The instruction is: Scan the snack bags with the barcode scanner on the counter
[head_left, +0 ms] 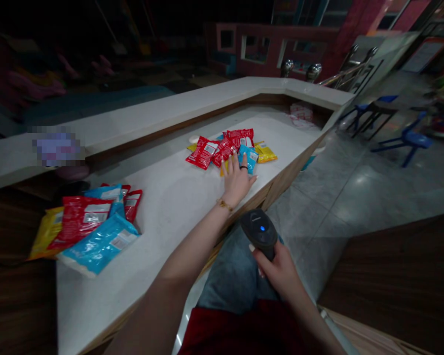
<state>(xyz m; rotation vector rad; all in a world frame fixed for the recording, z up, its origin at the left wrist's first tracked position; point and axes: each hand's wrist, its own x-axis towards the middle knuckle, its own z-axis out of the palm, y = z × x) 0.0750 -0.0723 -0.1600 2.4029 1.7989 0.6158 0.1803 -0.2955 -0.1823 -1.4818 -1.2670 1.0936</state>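
Observation:
My left hand (237, 183) reaches over the white counter (163, 197), its fingers spread on a pile of small packets. Under and beside its fingertips lie a blue packet (248, 157) and part of a yellow one. Red packets (204, 153) lie just beyond, and another yellow packet (267, 152) is to the right. In my right hand (281, 268) is a black barcode scanner (258, 228) with a lit blue light, held above my lap. A second pile at the counter's left end has a blue packet (98, 244), red packets (83, 219) and a yellow packet (47, 231).
A raised white ledge (192, 103) runs along the counter's far side. A white bag with red print (301, 114) sits at the far end. Blue chairs (412, 138) stand on the tiled floor at the right. Brown wooden furniture (399, 276) is at the lower right.

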